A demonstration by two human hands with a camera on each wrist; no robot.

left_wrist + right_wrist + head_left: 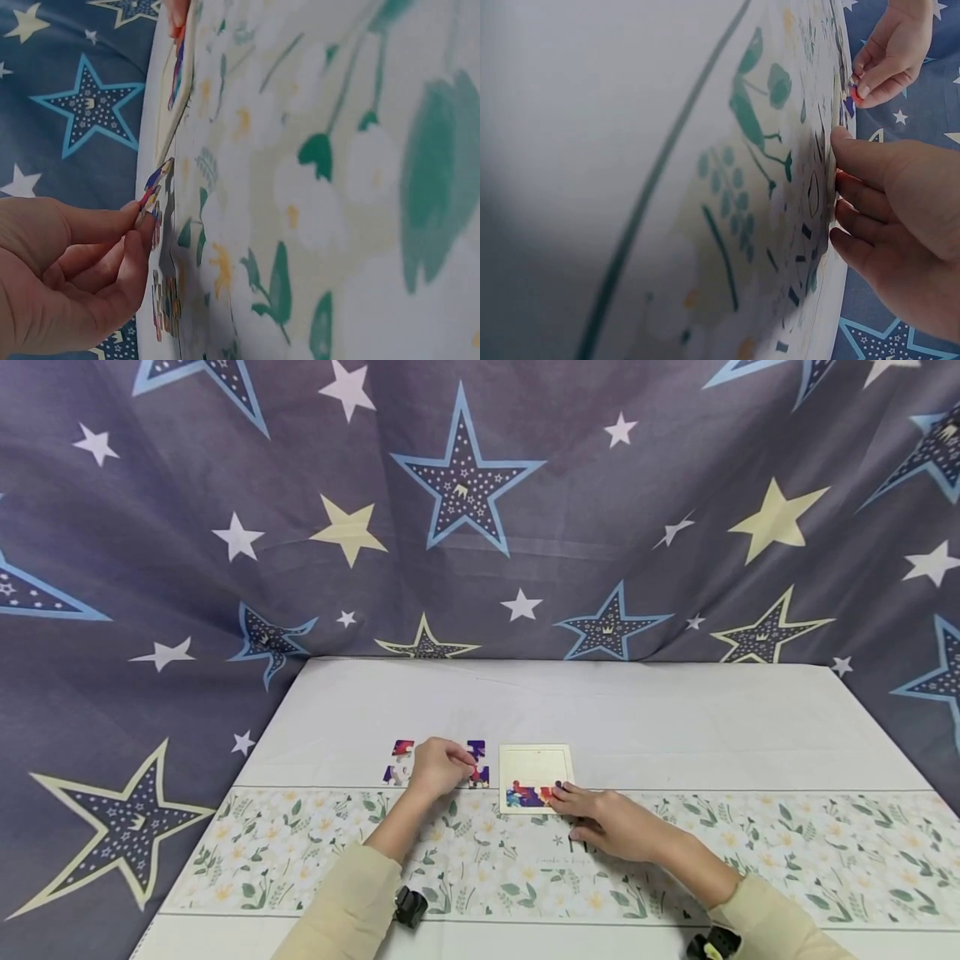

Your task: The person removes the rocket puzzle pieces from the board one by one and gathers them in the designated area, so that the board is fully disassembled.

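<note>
My left hand (437,768) pinches a colourful jigsaw piece (150,187) between thumb and fingertips, tilted close over the table in the left wrist view. Around this hand lie loose purple and red jigsaw pieces (477,748), some partly hidden by it. To the right is a cream puzzle tray (535,764); a row of joined bright pieces (525,797) fills its near part, and the bare base shows behind. My right hand (618,825) rests at the tray's near right corner, its relaxed fingertips on the frame and the end of the row.
A white table (675,718) carries a floral printed band (787,852) across its front half. Behind it and at the sides hangs a dark cloth (570,527) with stars. Black wrist cameras (410,907) sit at both cuffs.
</note>
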